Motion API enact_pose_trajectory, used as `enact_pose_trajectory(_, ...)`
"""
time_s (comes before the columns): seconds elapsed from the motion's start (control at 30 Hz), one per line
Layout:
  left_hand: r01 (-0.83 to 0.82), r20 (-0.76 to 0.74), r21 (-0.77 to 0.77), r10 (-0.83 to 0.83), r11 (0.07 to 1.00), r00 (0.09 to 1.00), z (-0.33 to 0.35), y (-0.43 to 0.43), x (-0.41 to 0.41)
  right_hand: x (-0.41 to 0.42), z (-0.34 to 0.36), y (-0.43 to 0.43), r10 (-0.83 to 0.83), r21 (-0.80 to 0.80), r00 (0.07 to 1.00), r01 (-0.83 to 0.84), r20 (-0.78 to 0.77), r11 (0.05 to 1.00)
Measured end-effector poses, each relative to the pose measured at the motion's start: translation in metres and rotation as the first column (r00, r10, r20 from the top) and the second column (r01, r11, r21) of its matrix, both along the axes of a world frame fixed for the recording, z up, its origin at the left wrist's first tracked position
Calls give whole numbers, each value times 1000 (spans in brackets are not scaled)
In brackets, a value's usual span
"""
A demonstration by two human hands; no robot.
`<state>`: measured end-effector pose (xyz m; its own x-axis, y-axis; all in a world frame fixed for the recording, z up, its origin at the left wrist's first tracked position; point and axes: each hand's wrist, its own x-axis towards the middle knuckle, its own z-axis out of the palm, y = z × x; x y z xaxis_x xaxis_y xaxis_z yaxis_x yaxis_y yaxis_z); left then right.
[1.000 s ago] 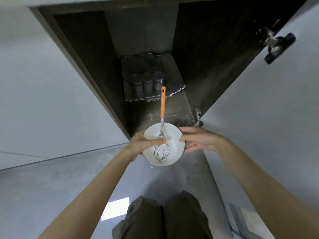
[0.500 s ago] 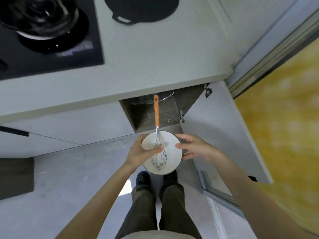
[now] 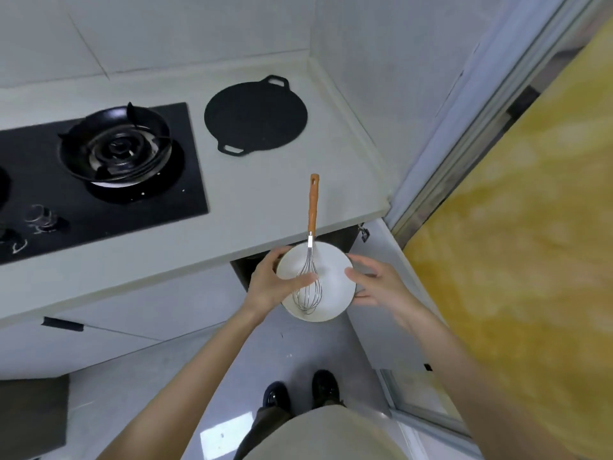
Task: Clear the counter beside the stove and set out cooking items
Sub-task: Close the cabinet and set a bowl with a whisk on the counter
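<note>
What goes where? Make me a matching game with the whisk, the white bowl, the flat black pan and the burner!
Things
1. whisk
2. white bowl
3. flat black pan
4. burner

Places
A. on the black stove top
B. held between the left hand and the right hand
C. lying flat on the pale counter
D. resting in the bowl, orange handle sticking out

Pairs: 1-D, 2-B, 3-C, 4-A
</note>
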<state>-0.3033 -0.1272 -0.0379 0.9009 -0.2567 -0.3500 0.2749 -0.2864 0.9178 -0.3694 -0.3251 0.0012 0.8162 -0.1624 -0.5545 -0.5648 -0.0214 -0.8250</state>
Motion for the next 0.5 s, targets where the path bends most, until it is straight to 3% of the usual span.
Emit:
enact_pose_trajectory(0.27, -30, 191, 31, 24, 999, 981, 23, -33, 55, 60, 13, -33, 36, 14, 996, -38, 86, 999)
enact_pose_trajectory(0.5, -28, 229, 122, 0, 992, 973, 24, -38, 115, 125, 3, -36, 3, 2, 996, -3, 84, 1000)
